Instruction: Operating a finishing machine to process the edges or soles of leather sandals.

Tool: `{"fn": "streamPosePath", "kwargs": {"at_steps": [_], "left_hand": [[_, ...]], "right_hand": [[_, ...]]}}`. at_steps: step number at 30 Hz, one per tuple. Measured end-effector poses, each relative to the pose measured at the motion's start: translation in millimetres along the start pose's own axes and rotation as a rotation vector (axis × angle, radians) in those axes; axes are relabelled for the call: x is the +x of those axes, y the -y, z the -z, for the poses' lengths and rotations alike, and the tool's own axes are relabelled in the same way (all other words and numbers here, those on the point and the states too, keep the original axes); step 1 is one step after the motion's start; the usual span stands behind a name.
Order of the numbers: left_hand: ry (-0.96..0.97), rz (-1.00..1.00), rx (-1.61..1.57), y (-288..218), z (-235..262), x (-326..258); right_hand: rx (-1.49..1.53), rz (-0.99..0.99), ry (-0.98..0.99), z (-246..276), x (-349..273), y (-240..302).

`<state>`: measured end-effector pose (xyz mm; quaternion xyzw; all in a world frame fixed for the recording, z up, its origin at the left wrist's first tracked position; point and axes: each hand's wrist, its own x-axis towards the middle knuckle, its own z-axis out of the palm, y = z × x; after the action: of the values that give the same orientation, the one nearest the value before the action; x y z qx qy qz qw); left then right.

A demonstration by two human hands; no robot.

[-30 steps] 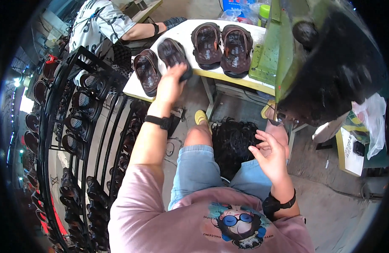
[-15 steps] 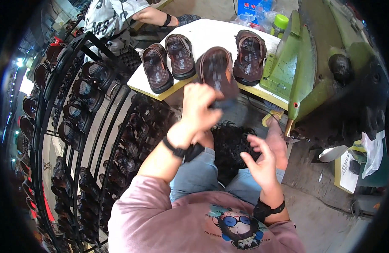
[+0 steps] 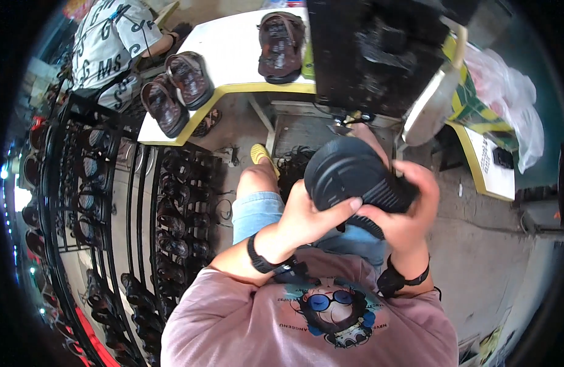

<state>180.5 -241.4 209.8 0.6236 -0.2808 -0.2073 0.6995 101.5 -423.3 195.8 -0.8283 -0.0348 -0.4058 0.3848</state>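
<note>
A black-soled sandal (image 3: 349, 171) is held over my lap, its ridged underside turned up toward me. My left hand (image 3: 312, 220) grips its near left edge, thumb across the sole. On the opposite side, my right hand (image 3: 413, 208) has its fingers wrapped round the other end, its thumb also on the sole. The sandal's straps and upper face are hidden beneath. Two brown sandals (image 3: 187, 79) stand side by side at the left end of the white table (image 3: 224, 37), and another brown sandal (image 3: 280, 48) lies farther right on it.
Black racks (image 3: 114, 214) loaded with dark sandals curve along my left. A dark machine (image 3: 379, 55) stands ahead, with a pale, rounded arm-like part (image 3: 434, 98) to its right. Plastic bags (image 3: 508, 92) hang at the right above a yellow-edged table (image 3: 486, 162). A co-worker (image 3: 107, 49) sits at the far left.
The sandal has come off the table area to my lap and been turned sole up. My right hand, empty before, now grips it too. The view has swung to the right.
</note>
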Motion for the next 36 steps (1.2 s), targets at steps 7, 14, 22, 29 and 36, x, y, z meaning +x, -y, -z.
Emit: {"fn": "streamPosePath", "kwargs": {"at_steps": [7,14,22,29,36], "left_hand": [[-0.284,0.035,-0.593,16.5,-48.6,14.3],[-0.332,-0.053,-0.797,48.1,-22.1,6.7],[-0.387,-0.101,-0.837,68.3,78.2,-6.8],[-0.544,-0.260,-0.250,-32.7,138.6,36.0],[0.148,-0.245,0.787,-77.1,110.3,54.4]], "right_hand": [[0.615,-0.492,0.661,16.2,-60.0,-11.3],[1.514,-0.730,-0.348,17.4,-71.5,-73.5],[1.362,-0.837,-0.121,-33.4,-47.1,-31.6],[1.612,-0.954,-0.032,-89.3,-27.7,14.4],[1.364,-0.889,0.225,-112.3,-1.0,25.5]]}}
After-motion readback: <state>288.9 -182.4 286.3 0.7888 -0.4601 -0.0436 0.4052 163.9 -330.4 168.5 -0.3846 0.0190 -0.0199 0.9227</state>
